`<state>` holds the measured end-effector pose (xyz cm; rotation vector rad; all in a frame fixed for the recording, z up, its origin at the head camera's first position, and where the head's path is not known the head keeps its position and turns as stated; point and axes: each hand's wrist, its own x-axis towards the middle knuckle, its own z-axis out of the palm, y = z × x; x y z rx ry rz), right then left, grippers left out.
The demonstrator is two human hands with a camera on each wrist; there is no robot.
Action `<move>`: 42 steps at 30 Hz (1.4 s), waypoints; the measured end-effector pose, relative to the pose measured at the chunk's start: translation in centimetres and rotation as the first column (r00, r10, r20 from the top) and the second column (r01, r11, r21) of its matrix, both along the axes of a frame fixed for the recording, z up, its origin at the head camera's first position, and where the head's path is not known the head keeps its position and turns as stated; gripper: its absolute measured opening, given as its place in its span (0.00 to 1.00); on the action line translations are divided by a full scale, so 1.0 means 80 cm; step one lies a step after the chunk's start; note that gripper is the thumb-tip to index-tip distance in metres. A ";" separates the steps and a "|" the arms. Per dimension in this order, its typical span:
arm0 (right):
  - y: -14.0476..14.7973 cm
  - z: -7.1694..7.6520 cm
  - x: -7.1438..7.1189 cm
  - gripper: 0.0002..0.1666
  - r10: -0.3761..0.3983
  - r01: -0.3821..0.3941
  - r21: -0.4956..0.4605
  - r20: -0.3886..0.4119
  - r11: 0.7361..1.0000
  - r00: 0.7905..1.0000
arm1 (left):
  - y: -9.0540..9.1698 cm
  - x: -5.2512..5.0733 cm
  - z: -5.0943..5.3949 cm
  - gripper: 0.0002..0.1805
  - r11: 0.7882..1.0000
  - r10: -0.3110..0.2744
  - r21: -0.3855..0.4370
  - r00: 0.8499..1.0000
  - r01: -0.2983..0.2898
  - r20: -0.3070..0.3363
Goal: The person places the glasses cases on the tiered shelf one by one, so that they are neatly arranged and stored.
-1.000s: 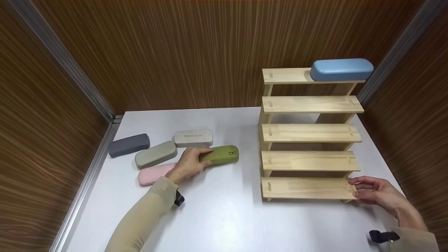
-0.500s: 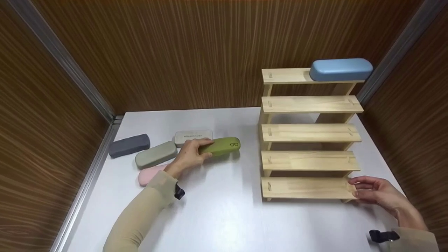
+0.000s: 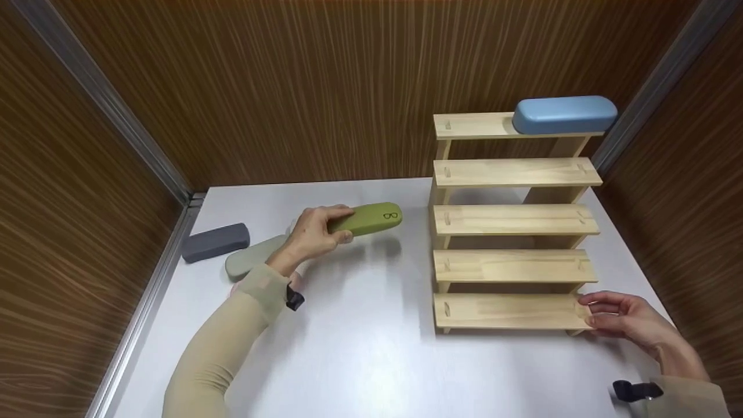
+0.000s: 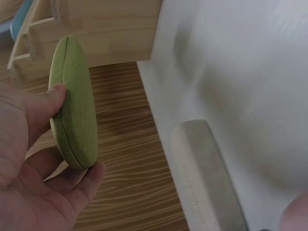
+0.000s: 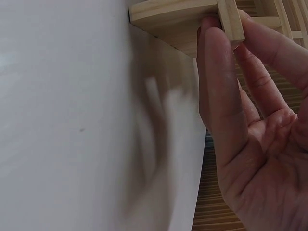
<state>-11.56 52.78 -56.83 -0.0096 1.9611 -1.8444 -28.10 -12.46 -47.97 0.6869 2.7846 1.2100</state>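
My left hand [image 3: 316,233] grips a green glasses case [image 3: 368,219] by its left end and holds it above the table, its shadow falling below. A small pair of glasses is printed on the case's right end. In the left wrist view the green case [image 4: 74,106] sits between thumb and fingers. My right hand [image 3: 630,322] pinches the right end of the lowest board of a wooden step shelf [image 3: 511,312]. The right wrist view has thumb and fingers on both faces of that board [image 5: 231,21]. On the shelf's top board lies a blue glasses case [image 3: 566,115].
On the table's left lie a dark grey case [image 3: 215,242] and a pale green case [image 3: 249,258]. A pink case [image 3: 295,281] is mostly hidden under my left forearm. A whitish case [image 4: 204,178] shows in the left wrist view. Wood-grain walls enclose the white table [image 3: 371,360].
My left hand has lifted the green case off the table and moved it up and away, now covering most of the whitish case. The right hand stays at the lowest board.
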 end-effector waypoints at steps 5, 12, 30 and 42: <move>-0.001 -0.001 0.002 0.28 0.000 0.001 0.016 -0.011 1.000 1.000 | 0.004 -0.008 0.028 0.28 1.000 -0.021 -0.010 0.999 0.021 -0.035; 0.000 -0.001 0.002 0.28 0.001 -0.001 -0.011 -0.006 1.000 1.000 | 0.010 -0.015 0.067 0.28 1.000 -0.020 -0.021 0.998 0.019 -0.067; 0.003 -0.002 -0.002 0.30 0.009 -0.010 -0.030 -0.015 0.999 1.000 | 0.037 -0.039 0.143 0.28 0.997 -0.074 -0.044 0.988 0.069 -0.132; 0.002 -0.002 0.000 0.29 0.010 -0.009 -0.023 0.010 1.000 1.000 | 0.065 -0.062 0.195 0.28 0.991 -0.123 -0.074 0.979 0.113 -0.159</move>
